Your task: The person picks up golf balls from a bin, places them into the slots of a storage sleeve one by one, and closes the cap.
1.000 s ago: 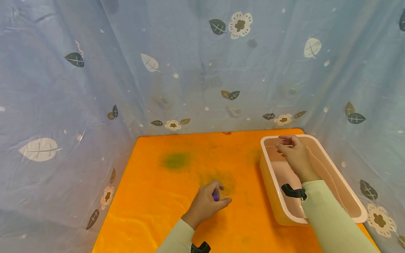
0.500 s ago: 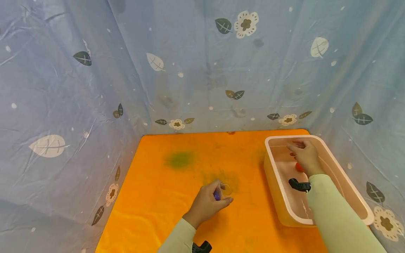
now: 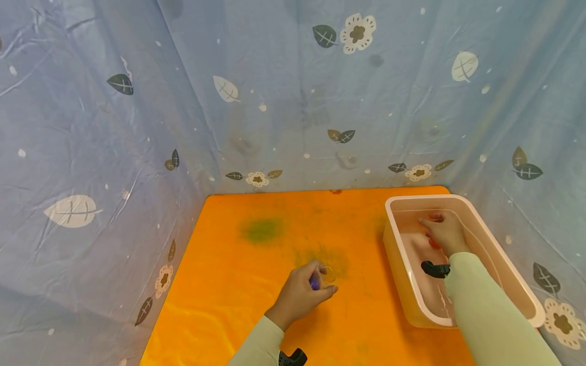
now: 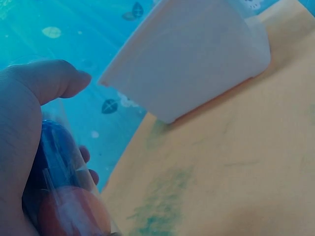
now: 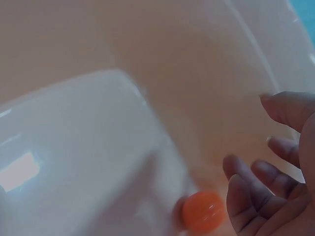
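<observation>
My left hand [image 3: 297, 295] grips a clear plastic cup [image 3: 327, 274] above the orange tabletop. Through its wall show a purple-blue ball [image 3: 314, 282] and, in the left wrist view, an orange-red ball [image 4: 74, 214]. My right hand [image 3: 448, 233] is inside the pink plastic tub [image 3: 403, 259], its fingers loosely bent with nothing between them. Just beside those fingers, an orange-red ball [image 5: 203, 212] lies on the tub's floor near a side wall. In the head view my hand partly covers that ball.
The tub stands at the right of the orange table [image 3: 238, 264], its walls rising around my right hand. Blue curtains [image 3: 284, 101] with leaf and flower prints enclose the back and both sides. Green smudges [image 3: 262, 230] mark the tabletop.
My right hand has moved lower into the tub, and the ball there has come into sight beside it. The left hand keeps its hold on the cup; the head view has shifted slightly.
</observation>
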Available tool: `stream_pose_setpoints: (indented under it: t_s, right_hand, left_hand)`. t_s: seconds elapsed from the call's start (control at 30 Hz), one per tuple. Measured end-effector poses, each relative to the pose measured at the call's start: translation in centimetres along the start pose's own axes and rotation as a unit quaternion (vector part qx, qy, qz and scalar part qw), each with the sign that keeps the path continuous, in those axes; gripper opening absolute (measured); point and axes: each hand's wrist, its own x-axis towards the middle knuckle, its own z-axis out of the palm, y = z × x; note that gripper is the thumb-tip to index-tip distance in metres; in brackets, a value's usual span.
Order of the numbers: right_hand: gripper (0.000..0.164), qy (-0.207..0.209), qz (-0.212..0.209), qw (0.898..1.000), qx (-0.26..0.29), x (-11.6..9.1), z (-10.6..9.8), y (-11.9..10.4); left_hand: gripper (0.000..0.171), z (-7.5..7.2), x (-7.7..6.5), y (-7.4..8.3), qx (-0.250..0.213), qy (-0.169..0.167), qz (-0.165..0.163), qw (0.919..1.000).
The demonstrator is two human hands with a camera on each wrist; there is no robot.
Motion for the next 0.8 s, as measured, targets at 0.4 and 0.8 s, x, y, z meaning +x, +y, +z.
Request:
stream_pose_setpoints:
  t_s: [0.4,0.8]
  right_hand:
    - [0.091,-0.101,0.04,0.984,-0.143,-0.1,-0.9,0.9]
    - [0.047,-0.166,0.1,0.978,-0.08,-0.3,-0.5,1.3]
  left_hand:
    - [0.029,0.3,0.1,-0.1,-0.004,0.0,0.0,1.0]
    - [0.034,0.7,0.3,-0.2,-0.009,-0.01,-0.003,0.9999]
